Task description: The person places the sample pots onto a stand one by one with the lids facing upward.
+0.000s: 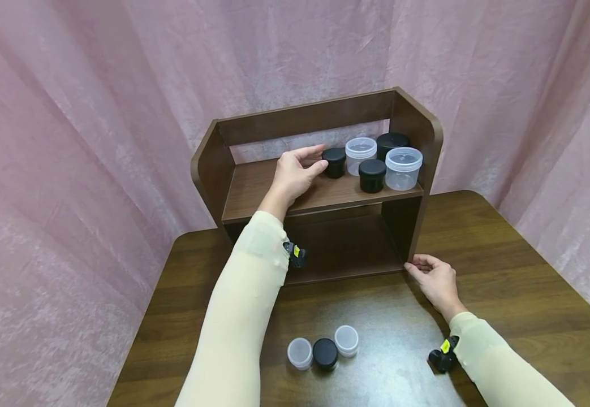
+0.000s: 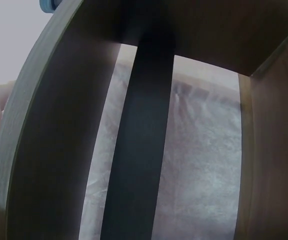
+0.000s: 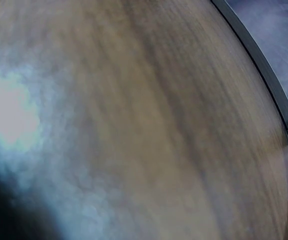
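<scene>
A dark wooden two-tier shelf [image 1: 254, 186] stands on the brown table [image 1: 503, 271]. My left hand [image 1: 297, 172] reaches onto the upper tier, where its thumb and fingers curl against the left side of a small black jar [image 1: 335, 162]. To the right of that jar stand a clear jar [image 1: 361, 154], a big black jar [image 1: 392, 141], another black jar [image 1: 372, 175] and a wider clear jar [image 1: 403, 168]. My right hand [image 1: 434, 278] lies flat on the table with its fingertips at the shelf's lower right corner. The left wrist view shows only shelf boards [image 2: 139, 150].
Near the table's front edge, two small clear jars [image 1: 300, 353] [image 1: 346, 341] flank a small black one [image 1: 325, 354]. The shelf's lower tier [image 1: 345, 254] holds nothing visible. A pink curtain [image 1: 70, 141] surrounds the table. The right wrist view is blurred tabletop [image 3: 134, 125].
</scene>
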The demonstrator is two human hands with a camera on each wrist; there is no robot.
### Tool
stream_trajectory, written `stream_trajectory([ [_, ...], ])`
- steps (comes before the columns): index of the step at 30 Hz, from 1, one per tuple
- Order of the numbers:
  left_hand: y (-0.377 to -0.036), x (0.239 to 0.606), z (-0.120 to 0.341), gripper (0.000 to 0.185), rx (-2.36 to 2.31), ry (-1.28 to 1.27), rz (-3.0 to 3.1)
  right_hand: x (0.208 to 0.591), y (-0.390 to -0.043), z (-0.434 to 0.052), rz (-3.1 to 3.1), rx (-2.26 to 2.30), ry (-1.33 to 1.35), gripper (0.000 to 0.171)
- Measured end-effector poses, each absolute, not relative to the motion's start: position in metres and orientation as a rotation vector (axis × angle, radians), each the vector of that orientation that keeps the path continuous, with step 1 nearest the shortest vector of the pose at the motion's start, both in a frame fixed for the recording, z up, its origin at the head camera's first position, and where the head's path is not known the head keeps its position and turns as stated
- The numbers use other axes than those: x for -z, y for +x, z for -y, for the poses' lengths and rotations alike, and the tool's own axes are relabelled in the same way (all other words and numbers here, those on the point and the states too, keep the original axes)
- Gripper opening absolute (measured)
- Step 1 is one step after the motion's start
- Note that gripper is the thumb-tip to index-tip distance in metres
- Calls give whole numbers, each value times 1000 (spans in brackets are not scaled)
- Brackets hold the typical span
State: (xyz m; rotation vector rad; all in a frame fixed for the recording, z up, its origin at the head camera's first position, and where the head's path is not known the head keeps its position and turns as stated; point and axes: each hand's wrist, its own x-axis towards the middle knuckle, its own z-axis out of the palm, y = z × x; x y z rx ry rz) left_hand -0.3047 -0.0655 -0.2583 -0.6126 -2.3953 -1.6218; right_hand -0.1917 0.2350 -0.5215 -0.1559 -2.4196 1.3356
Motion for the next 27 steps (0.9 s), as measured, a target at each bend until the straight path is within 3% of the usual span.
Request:
stream_trajectory([
  [27, -281, 260, 79, 33, 1858, -575, 2151, 521, -195, -234, 2413, -1345, -160, 33],
])
